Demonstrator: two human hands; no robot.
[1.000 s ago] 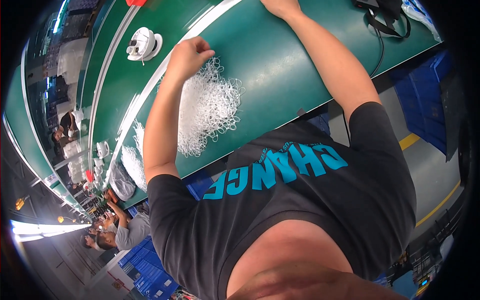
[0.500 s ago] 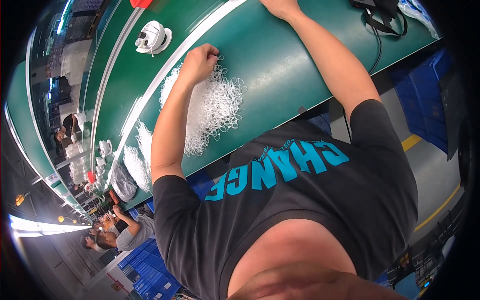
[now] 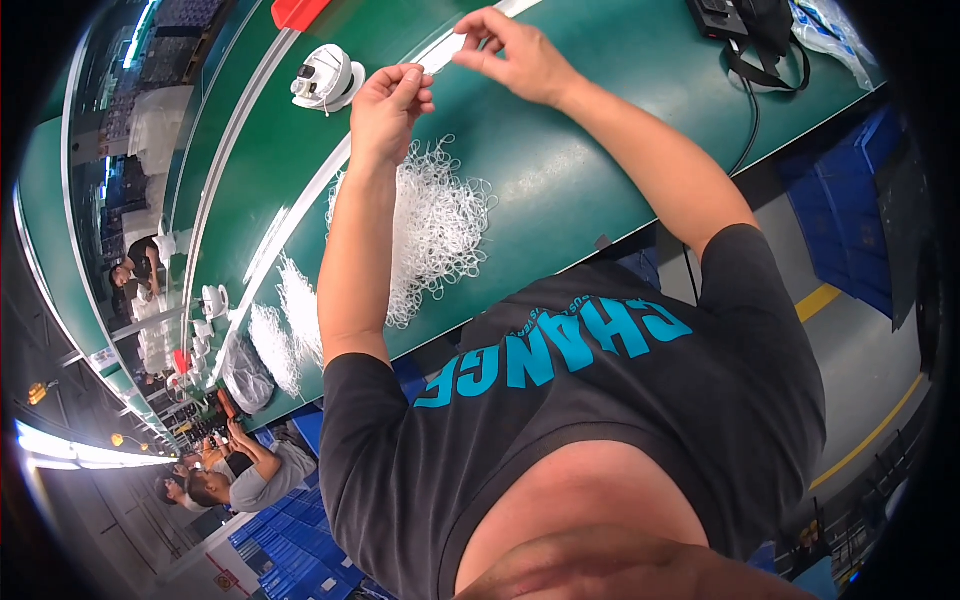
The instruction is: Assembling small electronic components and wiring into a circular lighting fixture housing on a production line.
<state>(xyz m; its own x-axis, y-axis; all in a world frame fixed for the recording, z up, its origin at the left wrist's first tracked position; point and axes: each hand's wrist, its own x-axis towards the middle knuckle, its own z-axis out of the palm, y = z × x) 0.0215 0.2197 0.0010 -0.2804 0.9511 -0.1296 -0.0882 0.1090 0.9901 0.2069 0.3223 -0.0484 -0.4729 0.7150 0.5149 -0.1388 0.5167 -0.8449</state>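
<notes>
My left hand [image 3: 388, 108] is raised just past the far side of a pile of thin white cord loops [image 3: 440, 220] on the green table. Its thumb and index finger are pinched together on what seems to be one small white loop, mostly hidden by the fingertips. To its right, my right hand [image 3: 518, 62] hovers over the table near the white edge strip. The fingers are curved, with a gap between thumb and index, and nothing shows in them. The two hands face each other without touching.
A white round device [image 3: 326, 80] stands on the green belt beyond the strip, with a red bin [image 3: 298, 12] behind it. More white loops [image 3: 275, 345] and a plastic bag [image 3: 245, 370] lie at left. A black box [image 3: 716, 16] with a cable sits at right. Co-workers sit far left.
My left hand has lifted off the pile, fingers pinched, and turned toward the right hand. My right hand has come in from the far edge toward the left one. The white device has shifted slightly right.
</notes>
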